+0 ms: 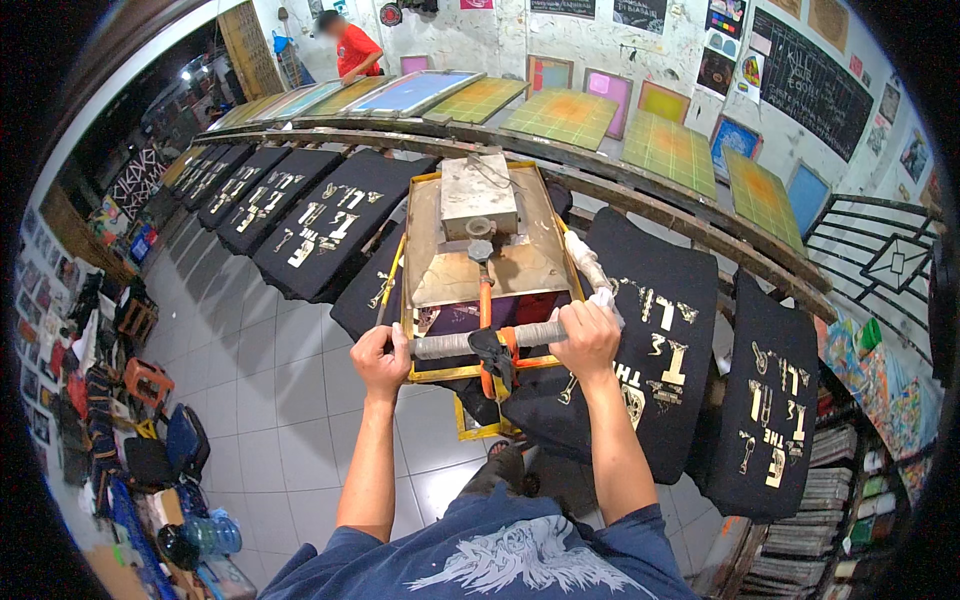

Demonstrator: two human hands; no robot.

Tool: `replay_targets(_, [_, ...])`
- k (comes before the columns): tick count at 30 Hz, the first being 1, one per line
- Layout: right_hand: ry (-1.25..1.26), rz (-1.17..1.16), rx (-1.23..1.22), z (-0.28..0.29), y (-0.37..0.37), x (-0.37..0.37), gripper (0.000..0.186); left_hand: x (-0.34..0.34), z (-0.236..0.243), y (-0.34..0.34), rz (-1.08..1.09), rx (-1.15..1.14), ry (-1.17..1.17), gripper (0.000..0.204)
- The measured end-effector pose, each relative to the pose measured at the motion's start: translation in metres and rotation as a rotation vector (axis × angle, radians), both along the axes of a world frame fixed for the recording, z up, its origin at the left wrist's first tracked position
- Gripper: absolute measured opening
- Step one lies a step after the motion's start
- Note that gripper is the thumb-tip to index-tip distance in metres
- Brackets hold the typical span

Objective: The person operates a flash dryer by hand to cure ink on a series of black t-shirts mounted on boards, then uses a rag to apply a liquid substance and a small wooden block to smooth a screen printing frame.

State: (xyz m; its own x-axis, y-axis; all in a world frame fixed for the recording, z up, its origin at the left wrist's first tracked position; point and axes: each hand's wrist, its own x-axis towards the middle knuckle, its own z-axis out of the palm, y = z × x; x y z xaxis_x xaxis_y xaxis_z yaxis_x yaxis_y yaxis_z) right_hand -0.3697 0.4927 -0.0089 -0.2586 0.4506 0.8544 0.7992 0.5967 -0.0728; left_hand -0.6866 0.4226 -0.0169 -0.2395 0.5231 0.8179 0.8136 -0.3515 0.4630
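Note:
Both my arms reach forward to a grey, tape-wrapped handle bar on the near side of a flash dryer. My left hand is closed round the bar's left end, and my right hand grips its right end. The flash dryer has a stained, sloping metal hood in a yellow frame, with a pale metal box on top. An orange rod or cable and a dark knotted cloth sit at the bar's middle. The hood partly covers a printed black T-shirt; what lies directly beneath is hidden.
Black T-shirts with cream prints lie on boards to the left, more to the right. Printing screens lean along the back rail. A person in red stands far left. An orange stool and clutter line the left wall.

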Motion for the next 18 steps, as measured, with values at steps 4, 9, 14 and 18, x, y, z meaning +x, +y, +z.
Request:
replay_targets(4, [0.001, 0.001, -0.002, -0.002, 0.001, -0.001, 0.025, -0.004, -0.004, 0.001, 0.007, 0.008, 0.021, 0.032])
replay_targets(9, [-0.003, -0.004, -0.004, -0.002, 0.000, -0.002, 0.025, -0.006, -0.005, -0.001, -0.001, 0.001, 0.023, 0.032])
replay_targets(14, [-0.006, -0.009, -0.007, 0.000, -0.002, -0.001, 0.023, -0.004, -0.007, 0.002, -0.010, 0.005, 0.002, 0.032])
replay_targets(18, [0.011, -0.017, -0.014, -0.002, -0.001, 0.002, 0.017, -0.011, -0.013, 0.004, 0.013, -0.019, 0.043, 0.031])
